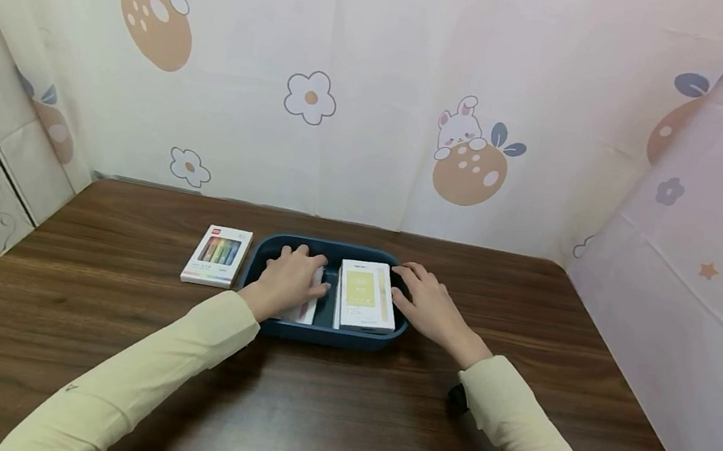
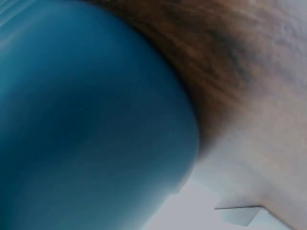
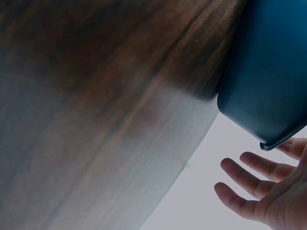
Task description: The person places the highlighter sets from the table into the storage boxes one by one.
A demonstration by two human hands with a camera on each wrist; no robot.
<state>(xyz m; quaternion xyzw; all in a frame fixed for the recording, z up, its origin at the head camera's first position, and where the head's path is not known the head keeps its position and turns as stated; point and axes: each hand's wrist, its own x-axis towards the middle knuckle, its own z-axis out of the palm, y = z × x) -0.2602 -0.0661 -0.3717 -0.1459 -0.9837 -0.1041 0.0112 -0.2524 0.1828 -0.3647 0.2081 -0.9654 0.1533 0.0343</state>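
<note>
A dark blue rectangular bin (image 1: pixel 321 336) stands on the table with flat boxes in it. My left hand (image 1: pixel 287 281) reaches into its left half, fingers spread over a white box (image 1: pixel 308 312) that it mostly covers. The thumb extends past that box's right edge. In the bin's right half lies a white box with a yellow-green panel (image 1: pixel 362 293), on top of another white one. Beside the right rim is my right hand (image 1: pixel 433 309), its fingertips at the bin's edge. The right wrist view shows its fingers (image 3: pixel 244 177) loosely extended beside the bin's outer wall.
Left of the bin, a white box with colourful sticks pictured on it (image 1: pixel 217 257) lies on the brown wooden table (image 1: pixel 334 422). A patterned curtain (image 1: pixel 371 157) hangs behind the table's far edge. Something small and black (image 1: pixel 458 399) shows at the right sleeve.
</note>
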